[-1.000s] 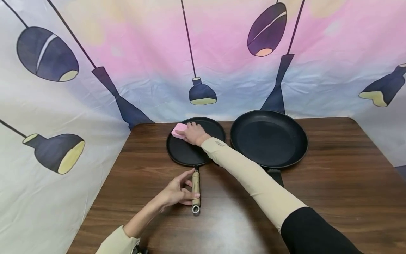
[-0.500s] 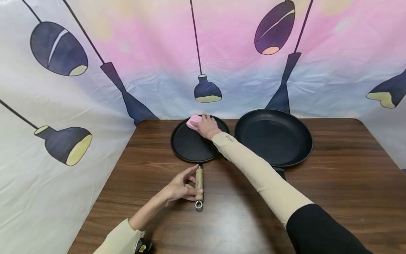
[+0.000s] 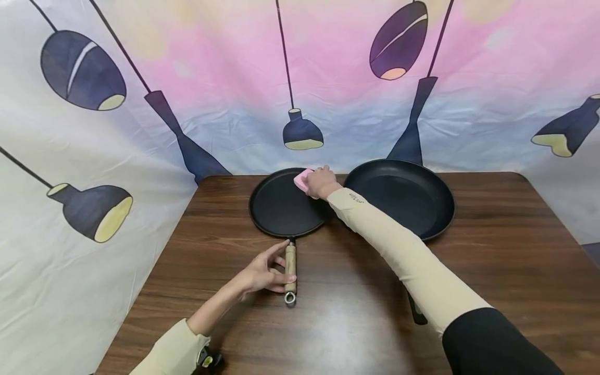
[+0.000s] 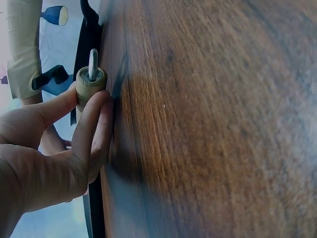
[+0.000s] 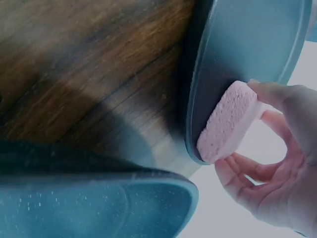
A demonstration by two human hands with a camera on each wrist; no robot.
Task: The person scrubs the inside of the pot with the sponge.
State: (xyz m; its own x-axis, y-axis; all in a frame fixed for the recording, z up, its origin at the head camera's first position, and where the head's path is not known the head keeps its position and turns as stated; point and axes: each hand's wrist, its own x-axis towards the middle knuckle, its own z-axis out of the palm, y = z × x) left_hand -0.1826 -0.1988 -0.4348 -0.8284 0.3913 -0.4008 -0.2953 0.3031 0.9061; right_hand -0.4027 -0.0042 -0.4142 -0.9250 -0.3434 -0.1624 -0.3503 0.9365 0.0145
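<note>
Head view: the step in hand looks like wiping the flat pan (image 3: 276,205) with the pink sponge (image 3: 301,179); the right hand (image 3: 321,182) pinches the sponge between thumb and fingers at the pan's far right rim; the left hand (image 3: 260,273) pinches the wooden handle (image 3: 290,260); the next move probably calls for even pressure along that rim, with the handle steadied so the pan cannot turn; compared with the earlier frame, the sponge has shifted rightward, towards the larger pan (image 3: 398,200); the left hand's hold looks unchanged.
</note>
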